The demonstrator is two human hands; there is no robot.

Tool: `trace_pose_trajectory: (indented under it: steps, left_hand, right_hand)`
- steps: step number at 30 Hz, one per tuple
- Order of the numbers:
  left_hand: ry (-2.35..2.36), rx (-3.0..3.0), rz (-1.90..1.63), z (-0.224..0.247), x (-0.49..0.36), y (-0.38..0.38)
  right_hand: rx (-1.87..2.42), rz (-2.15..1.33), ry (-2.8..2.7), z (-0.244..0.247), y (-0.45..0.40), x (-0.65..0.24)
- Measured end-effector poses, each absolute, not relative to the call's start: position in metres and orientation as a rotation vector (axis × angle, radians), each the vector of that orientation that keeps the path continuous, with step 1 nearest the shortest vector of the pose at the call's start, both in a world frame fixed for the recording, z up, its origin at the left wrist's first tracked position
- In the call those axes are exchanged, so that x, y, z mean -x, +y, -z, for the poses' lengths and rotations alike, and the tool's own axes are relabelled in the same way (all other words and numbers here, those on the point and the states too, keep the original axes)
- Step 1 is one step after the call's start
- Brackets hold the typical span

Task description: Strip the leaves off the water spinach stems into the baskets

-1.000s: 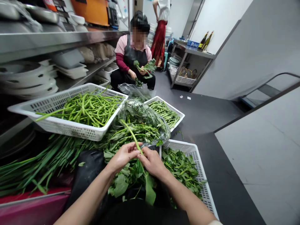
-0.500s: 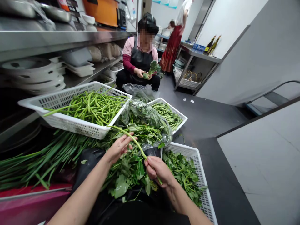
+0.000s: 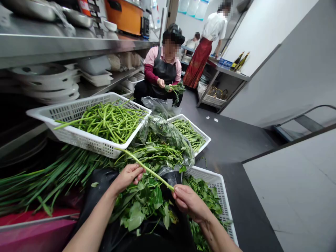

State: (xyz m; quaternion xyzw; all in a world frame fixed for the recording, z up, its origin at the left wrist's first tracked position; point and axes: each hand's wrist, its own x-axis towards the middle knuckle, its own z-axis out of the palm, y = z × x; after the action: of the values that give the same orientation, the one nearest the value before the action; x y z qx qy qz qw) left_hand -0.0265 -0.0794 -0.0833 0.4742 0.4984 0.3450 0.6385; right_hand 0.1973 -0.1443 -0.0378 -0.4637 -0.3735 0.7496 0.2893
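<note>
A long pale-green leaf-vegetable stem (image 3: 154, 174) stretches between my hands, slanting down to the right. My left hand (image 3: 129, 177) is closed, its fingertips pinching the stem near the middle. My right hand (image 3: 189, 202) pinches the lower right end between thumb and fingers. Below them a heap of leafy greens (image 3: 139, 210) lies on black plastic over my lap. Just beyond the stem's far tip stands a white basket (image 3: 86, 144) of stripped green stems (image 3: 110, 120). Another white basket (image 3: 223, 190), holding leaves, is beside my right hand.
A clear plastic bag (image 3: 181, 140) of greens and a third basket (image 3: 206, 140) with long green pods or stems lie ahead. Long green stalks (image 3: 65, 178) spread at left, under metal shelving (image 3: 78, 45). A co-worker (image 3: 168, 70) squats ahead, holding greens; another person (image 3: 207, 42) stands behind.
My left hand's fingers, spread along the stem before, have closed on it. My right hand has moved slightly right and down with its end. The co-worker's greens have tilted lower.
</note>
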Motion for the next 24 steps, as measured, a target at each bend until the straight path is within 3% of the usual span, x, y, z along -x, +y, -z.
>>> trace_pose_trajectory:
  steps: [3, 7, 10, 13, 17, 22, 24]
  left_hand:
    - [1.142, -1.033, -0.796, 0.084, 0.045, -0.082]
    - [1.332, -0.822, -1.099, 0.094, 0.076, -0.083]
    - [1.305, -0.930, -0.857, 0.110, 0.074, -0.086]
    - [1.334, -1.124, -0.629, 0.126, 0.056, -0.089]
    - [1.416, -1.387, -0.655, 0.132, 0.053, -0.092]
    - [1.491, -1.377, -0.715, 0.110, 0.065, -0.097]
    - [1.431, -1.371, -0.730, 0.098, 0.066, -0.099]
  right_hand:
    - [1.320, -1.994, -1.119, 0.027, -0.143, -0.210]
    - [1.492, -1.799, -1.138, 0.005, -0.136, -0.248]
    - [1.510, -1.659, -1.152, -0.009, -0.115, -0.256]
    - [1.322, -1.632, -1.244, -0.015, -0.071, -0.219]
    - [1.160, -1.528, -1.486, -0.014, 0.007, -0.132]
    - [1.138, -0.732, -2.196, -0.004, 0.046, -0.069]
    - [0.912, -0.634, -2.507, 0.012, 0.032, -0.072]
